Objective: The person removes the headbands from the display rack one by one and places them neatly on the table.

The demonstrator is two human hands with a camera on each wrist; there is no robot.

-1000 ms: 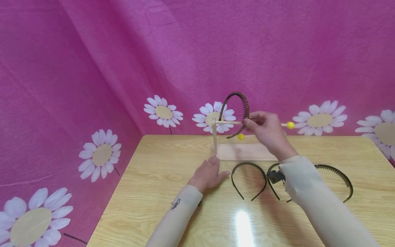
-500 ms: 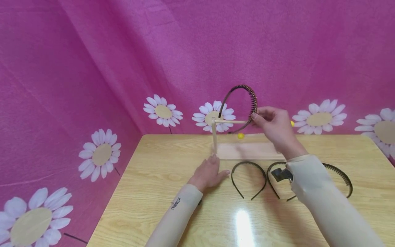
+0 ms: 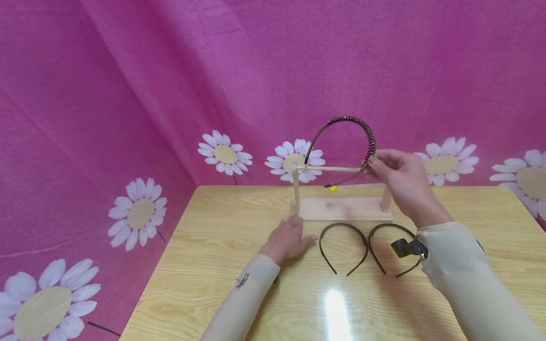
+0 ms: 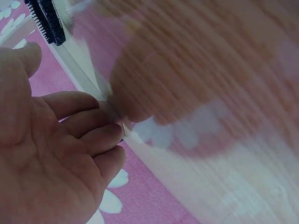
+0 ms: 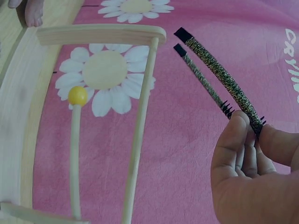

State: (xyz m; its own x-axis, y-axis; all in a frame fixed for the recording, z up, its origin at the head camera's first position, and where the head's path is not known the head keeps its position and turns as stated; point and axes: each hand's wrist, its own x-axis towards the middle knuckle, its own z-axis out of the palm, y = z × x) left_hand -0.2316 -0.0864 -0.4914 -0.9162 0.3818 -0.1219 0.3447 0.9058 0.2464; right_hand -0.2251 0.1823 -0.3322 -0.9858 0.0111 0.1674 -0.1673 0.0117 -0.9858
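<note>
My right hand (image 3: 407, 182) pinches a dark, toothed headband (image 3: 371, 139) between thumb and fingers, holding it up in front of a wooden stand's horizontal rod (image 3: 328, 168). In the right wrist view the headband (image 5: 229, 85) has black tips and gold-flecked wrapping, and stands apart from the rod (image 5: 140, 126). My left hand (image 3: 285, 239) rests on the table, fingertips at the left end of the stand's base (image 3: 345, 209). The left wrist view shows this hand (image 4: 70, 149) with relaxed fingers touching the wood.
Two dark headbands, one left (image 3: 343, 226) and one right (image 3: 386, 226), lie before the stand on the wooden table (image 3: 213, 265). A third is almost wholly behind my right sleeve. A yellow ball (image 5: 78, 96) tips a lower rod. A pink flowered cloth (image 3: 256, 71) hangs behind.
My right hand has moved to the right along the rod with the headband, which now faces the head camera more broadly. The right post of the stand has come into view. My left hand stays put.
</note>
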